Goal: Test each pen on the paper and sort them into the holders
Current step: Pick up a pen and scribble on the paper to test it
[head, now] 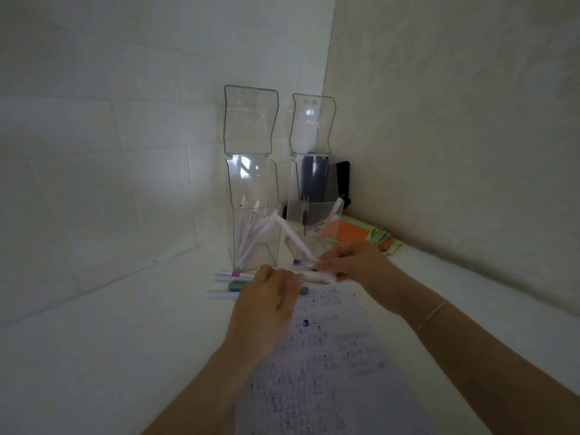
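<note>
Just above the far end of the paper, both hands meet on a white pen [317,275] lying roughly crosswise: the right hand [354,265] pinches its right part, and the left hand [266,296] has curled fingers at its left end, though motion blur hides whether they truly grip it. A second white pen [293,237] slants up from the right hand toward the holders; whether it is held or leans in the box cannot be told. The white sheet of paper covered in rows of small ink marks [329,356] lies on the desk under the forearms, its near end cut off by the frame edge. To the left of the hands, loose white pens with coloured bands [230,275] lie on the white desk [94,340], partly hidden by the left hand. Behind stand two clear plastic holders with lids flipped up: the tall left holder [254,233] contains several white pens leaning together, and the lower right holder [314,221] shows a pinkish pen [329,221] leaning at its right wall. A dark object [343,180] sits behind it, indistinct. A stack of orange and green paper sheets [367,233] lies beside the right holder. White walls [94,120] form a corner.
</note>
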